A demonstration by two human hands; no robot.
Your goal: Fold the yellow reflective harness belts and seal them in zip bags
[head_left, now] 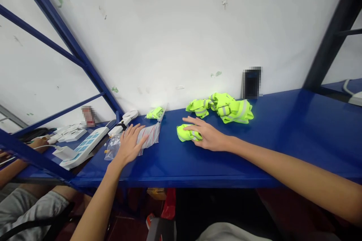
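Note:
My right hand [207, 134] lies on a folded neon-yellow reflective band [185, 134] on the blue table [283, 139], fingers stretched over it. My left hand [130, 145] rests flat, fingers spread, on a stack of clear plastic bags with red stripes [151, 134]. A pile of several more neon-yellow reflective bands [226, 107] lies behind my right hand near the wall. One packed band in a clear bag [156, 113] leans at the wall.
A white power strip [85, 147] and a small white fan [126, 118] lie at the left. A dark phone [251, 83] leans on the wall. Another person's arm [17, 162] rests at the far left. Blue rack posts [70, 41] frame the table.

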